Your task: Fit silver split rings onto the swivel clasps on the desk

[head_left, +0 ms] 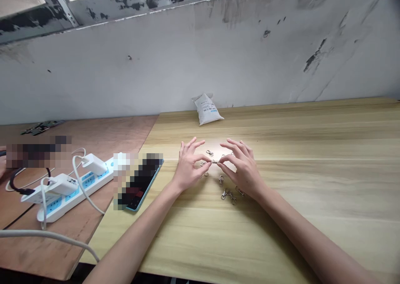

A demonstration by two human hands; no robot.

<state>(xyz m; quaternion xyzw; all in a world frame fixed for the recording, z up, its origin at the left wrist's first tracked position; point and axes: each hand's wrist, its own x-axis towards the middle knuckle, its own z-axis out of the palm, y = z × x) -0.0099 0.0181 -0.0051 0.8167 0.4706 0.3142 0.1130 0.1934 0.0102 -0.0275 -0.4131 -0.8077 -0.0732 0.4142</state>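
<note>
Between my two hands, just above the wooden table [312, 171], is a small metal swivel clasp [214, 162]. Thumb and forefinger of my left hand [189, 167] pinch one end of it. The other end is pinched by my right hand [242, 169], and the remaining fingers of both hands are raised and spread. Several similar loose metal clasps lie around and below the hands: one clasp [209, 153] behind the fingertips, a single clasp [221, 180] in front, and a small cluster of clasps [230, 196] nearer me. Some are partly hidden by my fingers.
Left of my left hand lies a phone [146, 180], partly blurred. A power strip [108, 173] with chargers and cables rests on the adjoining reddish tabletop [125, 130]. A white labelled packet [208, 111] stands near the wall [156, 67]. Part of another person's hand [2, 166] shows far left.
</note>
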